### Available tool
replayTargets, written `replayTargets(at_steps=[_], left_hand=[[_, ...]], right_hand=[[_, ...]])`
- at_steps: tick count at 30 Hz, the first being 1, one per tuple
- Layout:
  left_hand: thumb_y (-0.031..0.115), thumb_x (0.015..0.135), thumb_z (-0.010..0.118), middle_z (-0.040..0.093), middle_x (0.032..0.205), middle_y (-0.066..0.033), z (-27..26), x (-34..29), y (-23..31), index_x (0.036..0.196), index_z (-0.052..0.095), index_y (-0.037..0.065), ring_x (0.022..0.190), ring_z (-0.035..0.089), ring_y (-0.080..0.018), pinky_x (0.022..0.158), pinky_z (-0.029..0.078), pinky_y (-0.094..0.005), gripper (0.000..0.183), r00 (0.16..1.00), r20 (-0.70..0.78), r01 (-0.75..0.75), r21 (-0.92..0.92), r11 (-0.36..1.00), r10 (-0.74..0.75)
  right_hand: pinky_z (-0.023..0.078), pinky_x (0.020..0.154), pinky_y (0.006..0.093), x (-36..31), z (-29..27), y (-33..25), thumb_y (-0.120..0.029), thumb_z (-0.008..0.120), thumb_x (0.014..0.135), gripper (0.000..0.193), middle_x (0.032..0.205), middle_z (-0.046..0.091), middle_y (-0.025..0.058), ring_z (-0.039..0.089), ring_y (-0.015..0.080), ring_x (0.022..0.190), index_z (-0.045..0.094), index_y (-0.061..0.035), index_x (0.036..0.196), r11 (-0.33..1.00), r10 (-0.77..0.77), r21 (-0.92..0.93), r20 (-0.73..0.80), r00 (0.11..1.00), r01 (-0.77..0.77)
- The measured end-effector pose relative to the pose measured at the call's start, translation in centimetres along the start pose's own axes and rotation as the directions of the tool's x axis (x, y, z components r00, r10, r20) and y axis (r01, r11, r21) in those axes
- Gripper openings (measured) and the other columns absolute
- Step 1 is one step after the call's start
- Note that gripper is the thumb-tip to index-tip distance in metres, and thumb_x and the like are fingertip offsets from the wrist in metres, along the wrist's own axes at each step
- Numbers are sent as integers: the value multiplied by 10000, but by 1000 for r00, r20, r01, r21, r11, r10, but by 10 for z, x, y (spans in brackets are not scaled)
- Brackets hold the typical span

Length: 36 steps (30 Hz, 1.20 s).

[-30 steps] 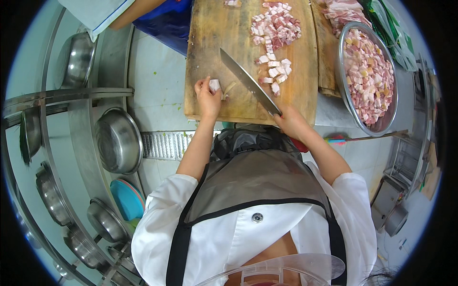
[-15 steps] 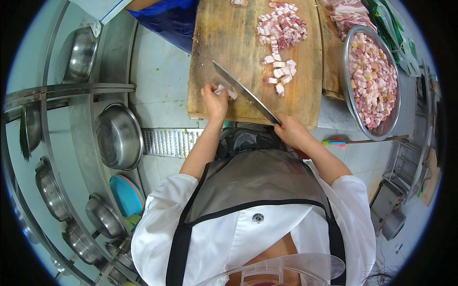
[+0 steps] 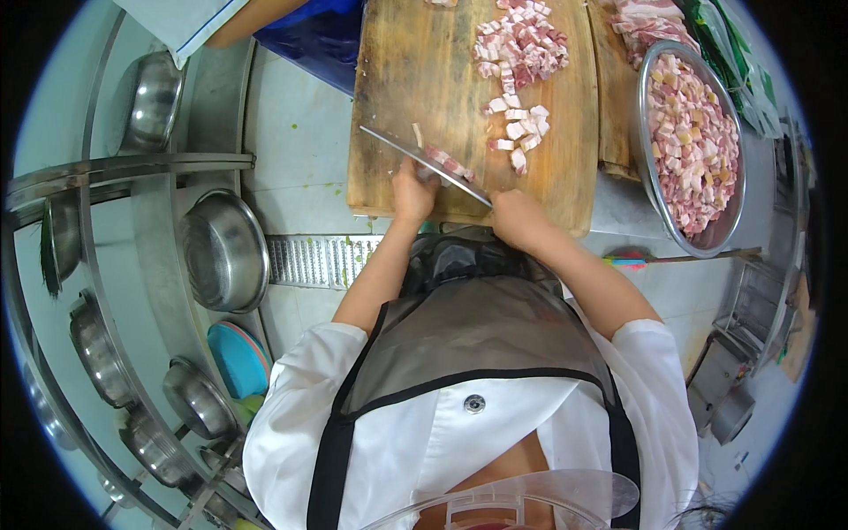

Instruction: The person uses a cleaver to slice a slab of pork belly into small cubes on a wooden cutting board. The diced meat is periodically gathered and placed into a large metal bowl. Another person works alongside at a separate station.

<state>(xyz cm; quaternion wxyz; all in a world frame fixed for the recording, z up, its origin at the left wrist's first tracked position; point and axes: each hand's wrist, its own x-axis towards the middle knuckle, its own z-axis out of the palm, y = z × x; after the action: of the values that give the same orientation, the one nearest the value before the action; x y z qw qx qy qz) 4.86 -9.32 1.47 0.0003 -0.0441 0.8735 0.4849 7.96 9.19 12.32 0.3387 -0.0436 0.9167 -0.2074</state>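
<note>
My right hand (image 3: 521, 216) is closed round the handle of a long knife (image 3: 411, 159), its blade slanting up and left across the near part of the wooden cutting board (image 3: 397, 79). At the blade's near side my left hand (image 3: 412, 193) has its fingers curled on a strip of pork; the knife partly hides the fingertips. Pink and white pork (image 3: 449, 162) shows just beyond the blade, with a thin pale sliver (image 3: 418, 134) beside it. Farther up the board lies a heap of diced pork (image 3: 521, 44), trailing into several loose cubes (image 3: 527, 125).
To the right stands a steel bowl (image 3: 647, 159) full of diced pork, with pork slabs (image 3: 649, 26) and a green plastic bag (image 3: 720, 53) behind it. Metal racks with steel basins (image 3: 221, 252) line the left. Another person's arm (image 3: 252, 19) reaches in at upper left, beside a blue bag (image 3: 314, 40).
The knife has moved left and nearer me, over the pork. My left hand has shifted slightly right. Pork now shows beyond the blade. The other person's arm reaches farther in.
</note>
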Motion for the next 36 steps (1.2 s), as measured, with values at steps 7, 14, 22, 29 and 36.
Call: replayTargets(at_steps=[7,14,22,29,36], left_hand=[[-7,697,575,559,840,-139,-15,17,-25,930,481,28,795,560,-247,724,453,-333,253,999,4,43,-247,968,-44],[-79,702,511,566,966,-98,-30,53,20,1063,583,39,790,561,-174,713,460,-273,387,869,469,-145,-63,987,157],[-36,717,595,466,1237,-167,13,49,29,1065,573,4,1020,544,-347,831,476,-363,351,951,134,-294,109,949,280],[20,696,679,565,1110,-165,24,28,13,1027,601,-3,1012,547,-343,847,474,-376,340,936,30,-352,116,929,351],[17,661,669,578,1079,-147,30,32,10,991,616,17,984,540,-342,862,455,-390,335,928,46,-371,233,899,371]], right_hand=[[478,720,455,-1,-6,37,-121,515,790,245,833,619,237,609,392,788,579,24,977,950,-6,310,-115,993,42],[471,521,371,-29,-4,53,-117,501,837,187,613,574,157,602,245,535,557,35,931,703,249,710,-201,947,-34],[438,467,335,-39,1,51,-103,514,845,147,573,544,102,555,187,471,556,21,911,757,192,653,-244,951,15],[472,520,404,-32,9,41,-108,527,833,207,640,574,215,598,322,539,571,-3,1006,948,-25,284,-384,923,144],[480,667,497,-11,9,28,-145,544,781,271,734,605,252,594,421,711,569,-13,1016,988,-107,68,-354,929,140]])
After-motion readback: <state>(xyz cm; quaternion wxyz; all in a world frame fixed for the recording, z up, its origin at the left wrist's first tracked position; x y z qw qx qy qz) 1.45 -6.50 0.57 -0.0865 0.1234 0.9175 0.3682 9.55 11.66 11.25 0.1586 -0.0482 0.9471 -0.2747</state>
